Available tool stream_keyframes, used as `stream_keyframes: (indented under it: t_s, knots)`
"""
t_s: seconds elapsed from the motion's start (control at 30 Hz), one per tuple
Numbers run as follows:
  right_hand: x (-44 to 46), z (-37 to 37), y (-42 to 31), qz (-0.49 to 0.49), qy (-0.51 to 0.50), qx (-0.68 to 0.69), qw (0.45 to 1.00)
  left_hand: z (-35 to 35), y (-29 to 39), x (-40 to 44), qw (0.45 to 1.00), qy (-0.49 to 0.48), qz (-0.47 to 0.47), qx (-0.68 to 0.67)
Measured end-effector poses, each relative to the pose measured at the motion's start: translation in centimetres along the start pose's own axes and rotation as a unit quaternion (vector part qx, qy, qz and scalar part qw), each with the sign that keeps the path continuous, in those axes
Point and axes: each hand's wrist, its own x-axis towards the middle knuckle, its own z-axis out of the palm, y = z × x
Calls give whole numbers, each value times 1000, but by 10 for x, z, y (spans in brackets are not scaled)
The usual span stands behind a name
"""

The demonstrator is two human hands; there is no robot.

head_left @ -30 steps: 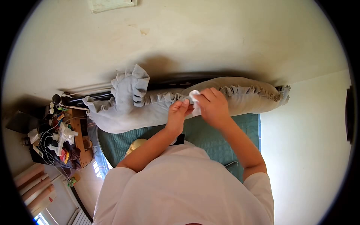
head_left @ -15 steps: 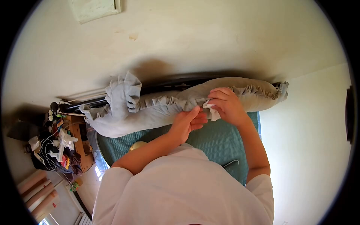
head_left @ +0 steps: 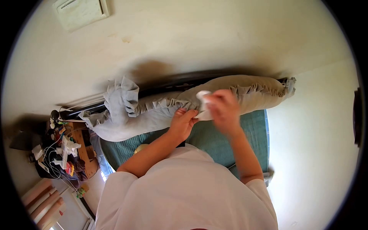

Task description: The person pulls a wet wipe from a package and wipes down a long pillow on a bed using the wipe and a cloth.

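A long grey padded cover [head_left: 153, 119] with a ruffled edge lies along the head of the bed. At its middle, my left hand [head_left: 183, 123] is closed, its thumb and fingers pinching the edge of the ruffle. Just to the right, my right hand [head_left: 223, 111], blurred by motion, has its fingers closed on a white cloth or tissue [head_left: 204, 100]. The white piece hangs between the two hands, in front of the grey fabric.
A teal quilted mat [head_left: 247, 134] covers the bed. Cables, a white power strip [head_left: 67, 151] and small items crowd a wooden cabinet [head_left: 90, 165] at left. Behind the cover runs a dark headboard rail [head_left: 165, 89]; a white box [head_left: 80, 13] is on the wall.
The left hand opened beside the ruffle, then closed on its edge again. My right hand moved right with the white piece and has come back left. The view has shifted.
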Motion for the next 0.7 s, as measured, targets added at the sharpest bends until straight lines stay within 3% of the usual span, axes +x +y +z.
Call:
stream_keyframes:
  t_s: [0.07, 0.1, 0.17, 0.23, 0.3, 0.37, 0.5, 0.6, 0.63, 0.7]
  knots:
    - [-18, 28, 10, -84, -46, -121, 988, -9, -1, 3, 1000, -15, 8, -27]
    - [-25, 24, 24, -82, -47, -124, 988, -6, 0, 1, 998, -28, 20, -59]
    - [-25, 7, 58, 10, -22, -247, 969, 17, 10, -3, 999, 7, 21, -34]
    - [-15, -7, 39, -2, 15, -215, 976, 22, 11, -11, 999, 47, 18, -11]
    - [-8, -7, 25, -19, 63, -187, 980, 15, 8, -7, 999, 3, 27, -46]
    - [-13, 13, 3, -118, -24, -106, 987, 13, 11, -7, 998, 2, 15, -62]
    - [-18, 16, 35, -55, 32, -191, 980, 29, 20, -13, 995, 41, -24, -89]
    - [-17, 6, 28, -47, 51, -161, 984, 21, 15, -8, 993, 28, -26, -114]
    - [-19, 12, 14, -93, 54, -127, 986, 18, 13, -8, 993, 27, -27, -115]
    - [-26, 27, 12, -92, 31, -109, 989, 19, 15, -9, 992, 69, -57, -92]
